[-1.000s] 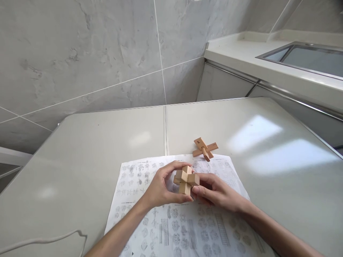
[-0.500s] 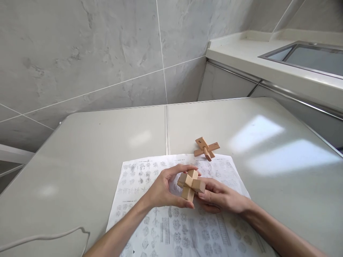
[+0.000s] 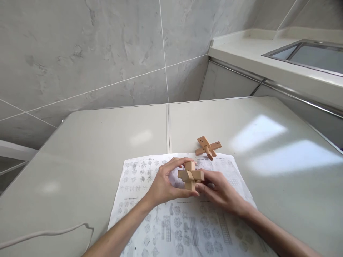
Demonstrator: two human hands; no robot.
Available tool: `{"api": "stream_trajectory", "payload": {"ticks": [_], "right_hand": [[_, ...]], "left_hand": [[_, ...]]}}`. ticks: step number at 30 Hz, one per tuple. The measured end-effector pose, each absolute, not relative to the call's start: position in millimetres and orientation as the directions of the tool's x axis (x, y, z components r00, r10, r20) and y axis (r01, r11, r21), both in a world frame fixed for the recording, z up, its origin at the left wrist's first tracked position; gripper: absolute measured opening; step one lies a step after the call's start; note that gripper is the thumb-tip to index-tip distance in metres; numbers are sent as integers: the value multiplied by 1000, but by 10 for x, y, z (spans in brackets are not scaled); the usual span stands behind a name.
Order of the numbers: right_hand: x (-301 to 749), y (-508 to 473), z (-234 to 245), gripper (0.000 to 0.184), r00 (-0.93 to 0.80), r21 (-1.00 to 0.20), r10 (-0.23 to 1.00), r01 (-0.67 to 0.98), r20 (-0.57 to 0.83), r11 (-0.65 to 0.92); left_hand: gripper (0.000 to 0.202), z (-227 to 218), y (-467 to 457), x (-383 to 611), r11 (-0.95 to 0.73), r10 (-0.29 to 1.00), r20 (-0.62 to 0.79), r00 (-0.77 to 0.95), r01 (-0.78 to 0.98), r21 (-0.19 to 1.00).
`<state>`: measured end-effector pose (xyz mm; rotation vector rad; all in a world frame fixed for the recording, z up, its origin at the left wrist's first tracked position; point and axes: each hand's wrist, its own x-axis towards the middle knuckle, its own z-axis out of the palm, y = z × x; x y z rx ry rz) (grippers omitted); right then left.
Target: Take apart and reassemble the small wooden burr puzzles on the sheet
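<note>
A light wooden burr puzzle [image 3: 189,175] of interlocking square bars is held between both hands, above a printed sheet. My left hand [image 3: 166,182] grips it from the left, fingers at its upper end and thumb at its lower end. From the right, my right hand [image 3: 218,187] pinches it, with some fingertips hidden behind the bars. Beyond the hands, a darker wooden puzzle [image 3: 208,147] of crossed flat pieces rests at the sheet's far edge. The figures 2 and 1 are marked on two of its pieces.
The large white sheet [image 3: 158,214], covered with small printed diagrams, lies on a pale glossy table [image 3: 80,160]. A white cable [image 3: 53,232] curves over the near left. Behind stand a grey tiled wall [image 3: 107,46] and, at right, a white counter [image 3: 241,50].
Both hands have raised the light wooden puzzle slightly and turned it so its bars point more squarely up and sideways. The darker puzzle stays in place; the view has shifted a little.
</note>
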<state>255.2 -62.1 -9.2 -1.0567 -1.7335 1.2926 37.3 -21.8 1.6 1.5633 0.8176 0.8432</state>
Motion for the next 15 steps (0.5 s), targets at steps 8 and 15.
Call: {"api": "stream_trajectory", "payload": {"ticks": [8,15], "right_hand": [[2514,-660,-201,9,-270,-885,941,359,205,296],[2501,-675,-195,10,-206,-829,928,420,310,370]], "left_hand": [[76,23,-250,414,-258,891,185,415,127,958],[75,25,-254,417,-284,886,201,418,144,948]]}}
